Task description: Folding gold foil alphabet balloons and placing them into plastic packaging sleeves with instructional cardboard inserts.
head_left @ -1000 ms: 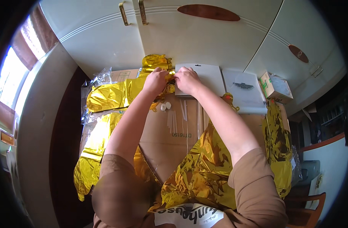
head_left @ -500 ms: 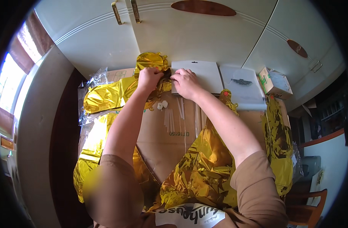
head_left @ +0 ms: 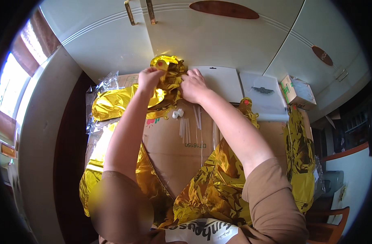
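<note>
At the far side of the cardboard, a crumpled gold foil balloon (head_left: pixel 169 83) with a small red tab hangs between my hands. My left hand (head_left: pixel 149 78) is closed, its fingers pinching the foil beside the tab. My right hand (head_left: pixel 193 85) grips the balloon's right edge with bent fingers, some of them hidden. Just left of this balloon, another flat gold foil balloon (head_left: pixel 112 105) lies under my left forearm. A larger creased gold foil balloon (head_left: pixel 218 179) spreads near my body. Two small white rolls (head_left: pixel 177 113) and several thin clear straws (head_left: pixel 185 131) lie below my hands.
Right of my hands are a flat white box (head_left: pixel 222 83), a translucent tray (head_left: pixel 265 107) with small dark pieces, and an open carton (head_left: pixel 297 91). A long gold balloon (head_left: pixel 298 162) lies at the right edge of the cardboard (head_left: pixel 169 150). White cabinets (head_left: pixel 218 40) rise behind.
My left hand has moved left and pulled away from my right, spreading the gold balloon between them. The balloon's red tab now shows plainly. My right hand has shifted slightly.
</note>
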`<action>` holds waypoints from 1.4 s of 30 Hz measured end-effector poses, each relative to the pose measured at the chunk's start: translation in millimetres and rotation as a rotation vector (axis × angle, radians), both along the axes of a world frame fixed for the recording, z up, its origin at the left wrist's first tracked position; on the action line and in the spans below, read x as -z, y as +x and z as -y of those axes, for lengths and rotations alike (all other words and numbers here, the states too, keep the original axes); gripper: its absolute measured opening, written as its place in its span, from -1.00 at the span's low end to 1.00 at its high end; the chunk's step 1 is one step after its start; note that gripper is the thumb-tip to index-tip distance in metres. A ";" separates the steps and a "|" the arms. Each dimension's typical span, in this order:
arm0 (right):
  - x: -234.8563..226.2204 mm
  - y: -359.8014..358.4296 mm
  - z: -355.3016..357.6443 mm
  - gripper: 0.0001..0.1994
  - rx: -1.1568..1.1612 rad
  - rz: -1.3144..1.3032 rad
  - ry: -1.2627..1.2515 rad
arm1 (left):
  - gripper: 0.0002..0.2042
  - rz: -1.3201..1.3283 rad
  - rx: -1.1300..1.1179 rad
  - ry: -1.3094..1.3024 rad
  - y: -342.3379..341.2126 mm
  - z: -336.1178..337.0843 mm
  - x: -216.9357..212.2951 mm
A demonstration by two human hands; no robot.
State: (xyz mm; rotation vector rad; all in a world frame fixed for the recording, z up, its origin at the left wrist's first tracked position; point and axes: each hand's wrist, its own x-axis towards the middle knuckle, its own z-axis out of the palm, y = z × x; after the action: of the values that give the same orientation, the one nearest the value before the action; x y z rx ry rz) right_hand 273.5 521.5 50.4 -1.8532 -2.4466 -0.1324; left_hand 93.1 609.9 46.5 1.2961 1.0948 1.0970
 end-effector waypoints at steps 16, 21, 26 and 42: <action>4.3 -42.5 -16.3 -0.70 0.013 -0.175 -0.076 | -0.49 0.117 -0.388 0.389 -146.0 -30.5 -105.9; 9.0 -35.4 -13.8 -0.68 -0.004 -0.264 -0.053 | -0.86 -0.029 -0.557 0.718 -377.5 -0.5 -255.6; 7.2 -60.3 -16.4 -0.59 -0.075 -0.229 -0.026 | -0.79 -0.707 -0.611 1.133 -573.9 130.3 -413.9; -301.2 -31.9 265.5 -0.46 -0.367 -0.609 -0.112 | -0.44 -0.231 0.511 0.752 -69.0 333.3 -283.2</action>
State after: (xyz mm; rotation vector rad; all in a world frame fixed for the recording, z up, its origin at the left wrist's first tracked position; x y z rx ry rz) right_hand 241.7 256.1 351.6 -1.1907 -2.3083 0.5162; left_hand 24.1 276.6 329.7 2.1907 0.4382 1.0019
